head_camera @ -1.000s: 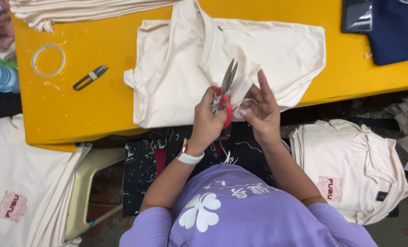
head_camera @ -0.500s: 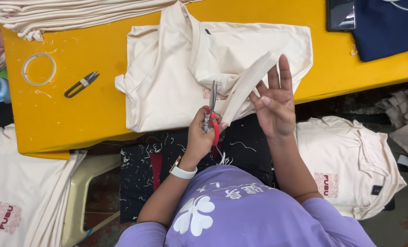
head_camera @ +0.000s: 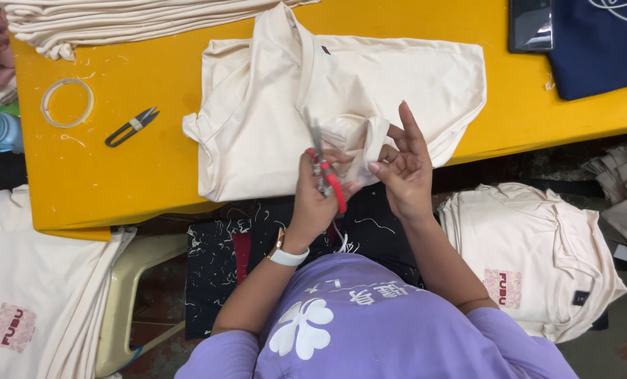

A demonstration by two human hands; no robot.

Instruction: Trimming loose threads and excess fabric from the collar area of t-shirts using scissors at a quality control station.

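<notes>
A cream garment [head_camera: 257, 105] lies spread on the yellow table [head_camera: 117, 182], its near edge hanging over the front. My left hand [head_camera: 313, 200], with a white watch on the wrist, grips red-handled scissors [head_camera: 325, 172] whose blades point up over the cloth. My right hand [head_camera: 406, 172] is just to the right, its fingers pinching a narrow cream strip [head_camera: 374, 137] of the garment. The two hands almost touch at the table's front edge.
Small thread snips [head_camera: 131, 126] and a ring of tape [head_camera: 66, 102] lie on the table's left. Folded cream garments are stacked at the back left [head_camera: 117, 21], lower left [head_camera: 18, 281] and right [head_camera: 538, 253]. A navy cloth [head_camera: 594, 49] and dark phone [head_camera: 531, 24] sit at the back right.
My right hand has come down from holding the strip stretched out, fingers spread, and now pinches it folded close to the scissors. The scissors have tilted slightly left.
</notes>
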